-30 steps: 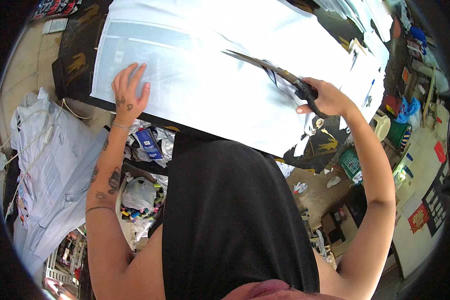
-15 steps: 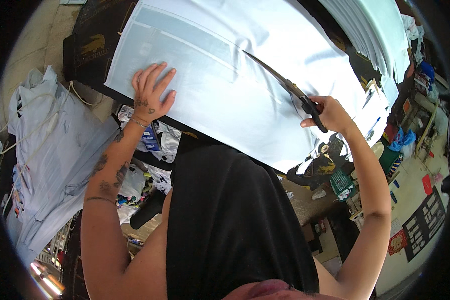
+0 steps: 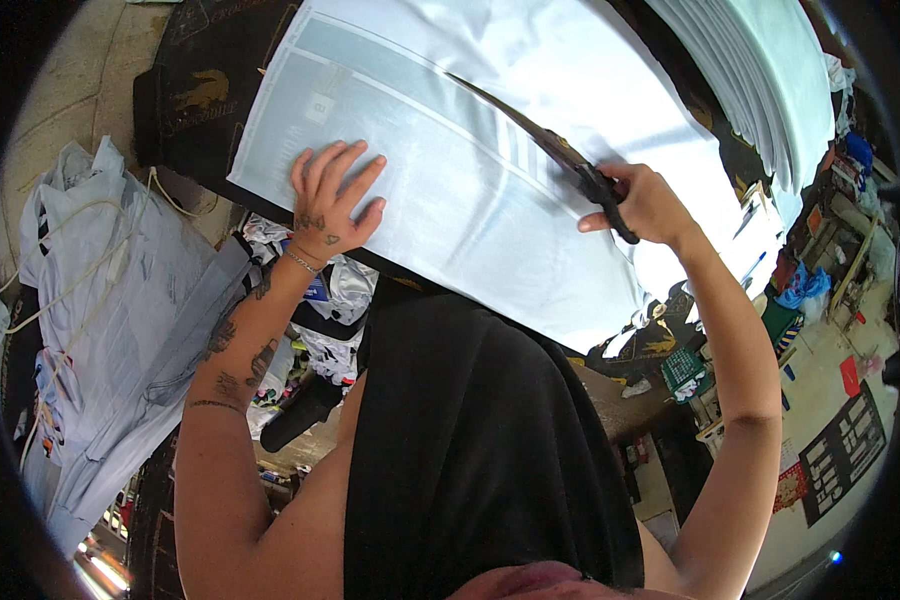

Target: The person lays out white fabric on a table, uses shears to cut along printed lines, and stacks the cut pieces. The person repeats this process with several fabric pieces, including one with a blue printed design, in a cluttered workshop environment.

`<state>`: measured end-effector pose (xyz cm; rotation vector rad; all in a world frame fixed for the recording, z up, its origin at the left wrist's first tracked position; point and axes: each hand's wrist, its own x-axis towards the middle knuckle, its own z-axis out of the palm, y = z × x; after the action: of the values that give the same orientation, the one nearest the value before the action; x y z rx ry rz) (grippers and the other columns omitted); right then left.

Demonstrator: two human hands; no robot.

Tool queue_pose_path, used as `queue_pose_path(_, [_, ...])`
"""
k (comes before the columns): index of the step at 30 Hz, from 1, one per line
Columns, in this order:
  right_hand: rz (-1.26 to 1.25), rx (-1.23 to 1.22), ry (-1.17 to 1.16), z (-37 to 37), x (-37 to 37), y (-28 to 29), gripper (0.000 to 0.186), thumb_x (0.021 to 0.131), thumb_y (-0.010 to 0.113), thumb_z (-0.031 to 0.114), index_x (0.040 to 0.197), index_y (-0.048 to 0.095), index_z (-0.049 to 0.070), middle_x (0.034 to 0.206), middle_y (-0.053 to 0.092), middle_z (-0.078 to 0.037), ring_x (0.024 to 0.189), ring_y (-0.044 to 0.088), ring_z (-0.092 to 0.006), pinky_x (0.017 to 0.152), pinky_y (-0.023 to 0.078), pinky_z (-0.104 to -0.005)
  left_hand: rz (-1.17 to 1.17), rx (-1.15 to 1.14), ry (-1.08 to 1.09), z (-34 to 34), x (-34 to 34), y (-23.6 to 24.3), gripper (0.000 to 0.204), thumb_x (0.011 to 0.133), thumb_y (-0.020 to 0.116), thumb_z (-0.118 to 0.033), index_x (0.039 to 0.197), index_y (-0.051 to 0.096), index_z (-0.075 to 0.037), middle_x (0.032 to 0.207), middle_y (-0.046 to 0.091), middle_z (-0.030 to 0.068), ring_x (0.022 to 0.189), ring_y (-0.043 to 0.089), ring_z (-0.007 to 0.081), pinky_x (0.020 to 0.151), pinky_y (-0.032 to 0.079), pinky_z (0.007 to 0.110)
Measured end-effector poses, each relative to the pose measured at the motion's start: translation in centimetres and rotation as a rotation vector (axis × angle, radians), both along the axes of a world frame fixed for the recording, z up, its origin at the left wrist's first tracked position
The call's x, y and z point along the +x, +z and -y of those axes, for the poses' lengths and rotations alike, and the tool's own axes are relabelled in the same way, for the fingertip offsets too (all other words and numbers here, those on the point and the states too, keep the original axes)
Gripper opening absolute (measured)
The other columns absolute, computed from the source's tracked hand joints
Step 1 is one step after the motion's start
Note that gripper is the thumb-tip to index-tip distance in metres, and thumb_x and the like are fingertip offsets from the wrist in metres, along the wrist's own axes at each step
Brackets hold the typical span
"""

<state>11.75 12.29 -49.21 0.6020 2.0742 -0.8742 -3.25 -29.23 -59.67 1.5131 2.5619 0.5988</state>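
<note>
While the left hand [image 3: 332, 205] lies flat with fingers spread on the pale white-and-grey striped sheet of fabric [image 3: 490, 170], the right hand [image 3: 645, 203] grips the black handles of long dark-bladed shears [image 3: 545, 148], fingers curled tight around them. Their blades lie across the sheet, which covers a dark worktable [image 3: 195, 95]. Bundled pale blue cloth [image 3: 110, 300] lies left, below the table.
</note>
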Motion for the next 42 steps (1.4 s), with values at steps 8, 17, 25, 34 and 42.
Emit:
queue_pose_path(8, [0.042, -0.106, -0.018, 1.7, -3.7, -0.2, 0.09, 0.057, 0.1, 0.057, 0.122, 0.074, 0.0, 0.081, 0.074, -0.014, 0.08, 0.074, -0.0282, 0.081, 0.055, -0.0386, 0.006, -0.021, 0.02, -0.2, -0.1, 0.4, 0.055, 0.085, 0.073, -0.036, 0.138, 0.069, -0.021, 0.15, 0.055, 0.0067, 0.141, 0.043, 0.0295, 0.119, 0.021, 0.059])
queue_pose_path(17, [0.001, -0.105, -0.027, 3.3, -7.9, -0.4, 0.087, 0.058, 0.099, 0.058, 0.115, 0.075, -0.003, 0.083, 0.074, -0.015, 0.08, 0.073, -0.0306, 0.08, 0.056, -0.0408, 0.048, -0.003, 0.027, -0.2, -0.4, 0.6, 0.058, 0.084, 0.074, -0.037, 0.138, 0.069, -0.018, 0.149, 0.056, 0.0089, 0.14, 0.044, 0.0314, 0.119, 0.02, 0.06])
queue_pose_path(25, [-0.014, -0.038, 0.027, 4.8, -11.0, -1.0, 0.082, 0.059, 0.1, 0.054, 0.118, 0.076, 0.002, 0.087, 0.076, -0.011, 0.082, 0.073, -0.0232, 0.082, 0.055, -0.0356, 0.057, 0.015, 0.041, -0.2, -0.5, 0.5, 0.057, 0.084, 0.074, -0.039, 0.137, 0.069, -0.02, 0.149, 0.056, 0.0085, 0.139, 0.045, 0.0303, 0.118, 0.02, 0.06])
queue_pose_path(34, [-0.061, -0.145, 0.114, 8.0, -16.5, -0.6, 0.109, 0.051, 0.094, 0.073, 0.123, 0.071, -0.005, 0.102, 0.075, -0.024, 0.096, 0.073, -0.0366, 0.09, 0.057, -0.0411, 0.091, 0.037, 0.033, -0.1, -0.5, 0.8, 0.064, 0.083, 0.075, -0.039, 0.142, 0.065, -0.018, 0.15, 0.054, 0.0111, 0.141, 0.042, 0.0323, 0.118, 0.02, 0.06])
queue_pose_path(42, [-0.095, 0.067, 0.142, 6.3, -17.0, -2.6, 0.109, 0.048, 0.094, 0.075, 0.121, 0.075, -0.003, 0.106, 0.076, -0.024, 0.103, 0.074, -0.0387, 0.098, 0.056, -0.0432, 0.11, 0.049, 0.033, 0.0, -0.1, 1.9, 0.068, 0.082, 0.075, -0.035, 0.146, 0.061, -0.017, 0.153, 0.05, 0.0115, 0.143, 0.04, 0.0331, 0.12, 0.017, 0.062])
